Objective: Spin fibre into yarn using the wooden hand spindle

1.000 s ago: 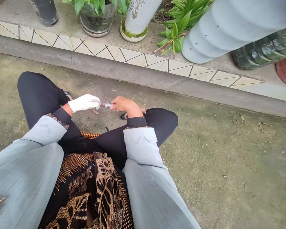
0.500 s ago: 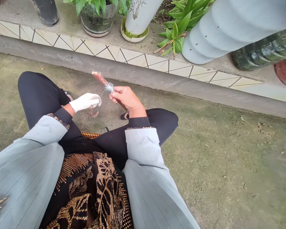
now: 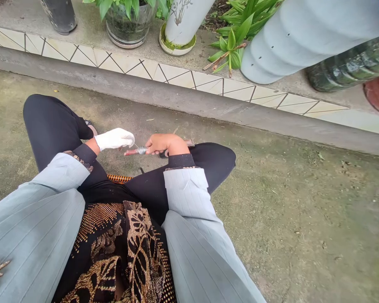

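My right hand [image 3: 160, 144] is bare and wrapped round a reddish-brown stick [image 3: 131, 152], which lies almost level. Just beyond my fingers, thin silvery wire [image 3: 142, 150] is wound round the stick in a thick coil. A white glove covers my left hand [image 3: 116, 139], closed to the left of the coil. A strand of wire runs from the coil to its fingertips. The stick's other end [image 3: 189, 142] shows past my right wrist, near my knee. My palm hides the stick's middle.
Ahead runs a low concrete ledge [image 3: 91, 78] with tile trim. On it stand a glass planter [image 3: 128, 25], a white pot in a saucer [image 3: 178, 46], a large ribbed grey container [image 3: 281, 42] and a dark plastic bottle [image 3: 350, 65]. Concrete floor [image 3: 297, 202] extends to the right.
My right hand has turned the stick from a steep slant to nearly level, its coiled end swinging down towards me. My left hand stays close by, slightly lower, with the wire strand.
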Demonstrator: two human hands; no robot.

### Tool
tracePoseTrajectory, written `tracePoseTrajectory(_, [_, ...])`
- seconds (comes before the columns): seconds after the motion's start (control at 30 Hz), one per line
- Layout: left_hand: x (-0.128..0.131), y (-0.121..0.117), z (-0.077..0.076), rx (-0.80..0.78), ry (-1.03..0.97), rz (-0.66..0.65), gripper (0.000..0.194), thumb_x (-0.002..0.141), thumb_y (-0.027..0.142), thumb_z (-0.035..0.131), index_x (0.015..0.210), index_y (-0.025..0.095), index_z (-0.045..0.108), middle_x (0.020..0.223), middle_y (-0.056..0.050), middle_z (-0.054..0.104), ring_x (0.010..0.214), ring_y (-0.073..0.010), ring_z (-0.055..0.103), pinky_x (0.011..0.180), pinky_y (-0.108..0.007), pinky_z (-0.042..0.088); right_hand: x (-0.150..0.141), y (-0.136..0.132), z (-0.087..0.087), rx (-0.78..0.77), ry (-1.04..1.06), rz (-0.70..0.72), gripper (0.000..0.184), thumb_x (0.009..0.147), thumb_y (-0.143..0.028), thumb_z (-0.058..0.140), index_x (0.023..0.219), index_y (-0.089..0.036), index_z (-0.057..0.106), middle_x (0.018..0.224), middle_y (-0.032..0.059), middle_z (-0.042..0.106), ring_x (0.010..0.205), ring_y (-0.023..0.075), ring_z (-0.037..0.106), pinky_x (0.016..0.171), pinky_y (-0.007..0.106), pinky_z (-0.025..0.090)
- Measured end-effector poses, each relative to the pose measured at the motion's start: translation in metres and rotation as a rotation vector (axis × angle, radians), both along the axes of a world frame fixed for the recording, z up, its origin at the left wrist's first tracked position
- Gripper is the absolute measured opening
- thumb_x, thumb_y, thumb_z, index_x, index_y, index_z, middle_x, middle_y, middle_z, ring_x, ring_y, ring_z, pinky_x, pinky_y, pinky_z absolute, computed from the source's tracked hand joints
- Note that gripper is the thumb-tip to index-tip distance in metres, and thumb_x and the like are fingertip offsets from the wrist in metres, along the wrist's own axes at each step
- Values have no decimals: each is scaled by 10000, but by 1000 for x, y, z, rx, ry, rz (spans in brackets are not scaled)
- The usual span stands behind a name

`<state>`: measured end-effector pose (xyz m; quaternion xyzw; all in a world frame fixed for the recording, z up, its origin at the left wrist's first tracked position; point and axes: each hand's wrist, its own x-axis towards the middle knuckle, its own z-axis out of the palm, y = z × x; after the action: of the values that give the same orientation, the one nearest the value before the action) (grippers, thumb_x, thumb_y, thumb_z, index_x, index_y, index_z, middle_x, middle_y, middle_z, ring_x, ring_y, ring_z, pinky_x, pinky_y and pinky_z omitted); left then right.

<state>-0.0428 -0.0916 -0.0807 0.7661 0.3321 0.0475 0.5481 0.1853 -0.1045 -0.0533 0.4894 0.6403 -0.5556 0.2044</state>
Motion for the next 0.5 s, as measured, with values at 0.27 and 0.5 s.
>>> tracePoseTrajectory(0.27, [1,4,-5,-102,-240,218,349,872,465,560,872,141,689,684,-48,647,636,-134,581,613,-239,457,7,-5,10,205,808,-461,262,739,-384,724,765,-139,636,659,-12,583,558,75,464,539,217,379])
tracePoseTrajectory(0.5, [2,1,-9,-74,-151,96,349,896,414,510,913,116,692,675,-22,638,622,-105,561,640,-206,435,1,7,-11,583,553,-837,182,837,-320,604,766,-153,596,707,12,589,567,87,482,546,217,388])
